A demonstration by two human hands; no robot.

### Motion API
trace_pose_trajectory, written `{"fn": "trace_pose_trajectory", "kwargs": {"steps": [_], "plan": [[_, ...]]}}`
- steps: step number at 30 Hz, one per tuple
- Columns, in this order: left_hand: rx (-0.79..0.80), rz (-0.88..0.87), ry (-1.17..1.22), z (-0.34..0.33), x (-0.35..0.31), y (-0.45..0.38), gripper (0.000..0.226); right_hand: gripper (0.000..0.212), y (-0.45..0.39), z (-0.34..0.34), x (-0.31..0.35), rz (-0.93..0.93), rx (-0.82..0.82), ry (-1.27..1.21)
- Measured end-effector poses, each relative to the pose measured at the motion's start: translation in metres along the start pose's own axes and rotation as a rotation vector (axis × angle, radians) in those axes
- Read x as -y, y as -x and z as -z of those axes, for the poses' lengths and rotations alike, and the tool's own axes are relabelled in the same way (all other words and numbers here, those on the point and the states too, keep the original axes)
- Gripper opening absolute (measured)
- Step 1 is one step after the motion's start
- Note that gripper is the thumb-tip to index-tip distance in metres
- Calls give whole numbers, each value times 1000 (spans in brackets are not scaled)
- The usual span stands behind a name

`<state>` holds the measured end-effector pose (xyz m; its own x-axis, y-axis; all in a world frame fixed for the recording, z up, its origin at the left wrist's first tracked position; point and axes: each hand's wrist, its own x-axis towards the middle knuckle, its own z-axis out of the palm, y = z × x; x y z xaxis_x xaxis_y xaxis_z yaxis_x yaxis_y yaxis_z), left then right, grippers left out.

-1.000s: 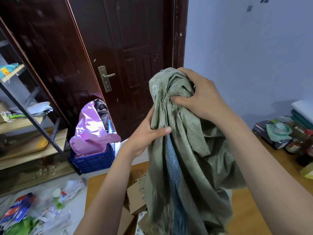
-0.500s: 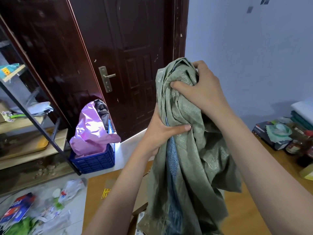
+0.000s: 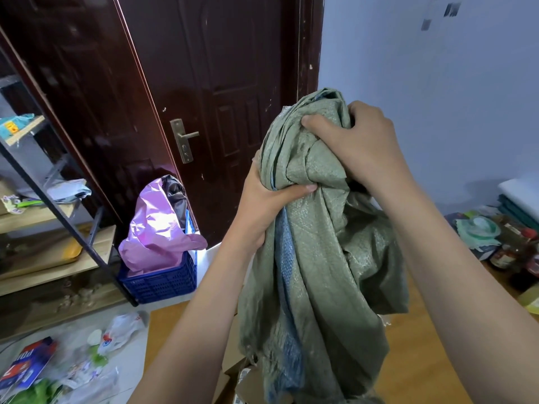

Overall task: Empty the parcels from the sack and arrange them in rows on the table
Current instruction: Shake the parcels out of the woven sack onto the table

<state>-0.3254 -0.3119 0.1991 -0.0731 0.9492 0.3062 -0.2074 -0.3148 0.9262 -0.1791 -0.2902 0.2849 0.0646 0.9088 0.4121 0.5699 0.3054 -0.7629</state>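
- We hold the green woven sack [image 3: 318, 258] up over the wooden table [image 3: 423, 360], right of the door
- Our right hand [image 3: 361, 144] clutches its bunched top; our left hand [image 3: 262, 211] grips the gather just below
- It hangs limp and looks light, slick plastic weave; we judge bunched folds the safest hold
- Cardboard parcels [image 3: 233, 371] lie beneath it, at the near edge

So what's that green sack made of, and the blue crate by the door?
The green sack looks like woven plastic: a fine criss-cross weave, slight sheen, frayed threads at its bottom edge. The blue crate looks like hard moulded plastic, with a grid of small holes in its walls.
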Motion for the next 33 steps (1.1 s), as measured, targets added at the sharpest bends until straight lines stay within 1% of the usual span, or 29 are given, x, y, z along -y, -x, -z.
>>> {"fn": "trace_pose_trajectory", "kwargs": {"steps": [4,6,10,12,14,16,18,20,22,24,26,31,33], "plan": [[27,5,51,0,-4,-2,85,48,4,5,5,35,5,47],[29,13,58,1,-4,-2,87,50,6,9,7,43,41,81],[16,-1,45,5,-4,-3,90,60,6,16,5,62,106,230],[12,2,34,5,-4,-5,91,63,4,18,1,89,156,194],[-1,8,29,5,-6,-7,87,74,7,21,0,202,209,49],[-10,-7,25,5,-6,-9,78,83,9,22,0,344,296,-51],[-23,-16,7,7,-7,-11,72,91,9,25,-2,417,446,-20],[-39,-17,-15,8,-7,-12,73,107,8,28,-8,429,601,88],[-59,-7,-17,9,-6,-12,76,126,10,30,-13,393,701,161],[-70,4,-11,9,-3,-12,76,135,12,27,-16,378,692,193],[-67,15,-11,10,0,-13,73,135,12,20,-19,371,637,200],[-23,32,-6,11,5,-13,65,120,12,8,-25,383,506,160],[2,31,-16,11,4,-12,56,115,11,4,-25,395,470,143]]}}
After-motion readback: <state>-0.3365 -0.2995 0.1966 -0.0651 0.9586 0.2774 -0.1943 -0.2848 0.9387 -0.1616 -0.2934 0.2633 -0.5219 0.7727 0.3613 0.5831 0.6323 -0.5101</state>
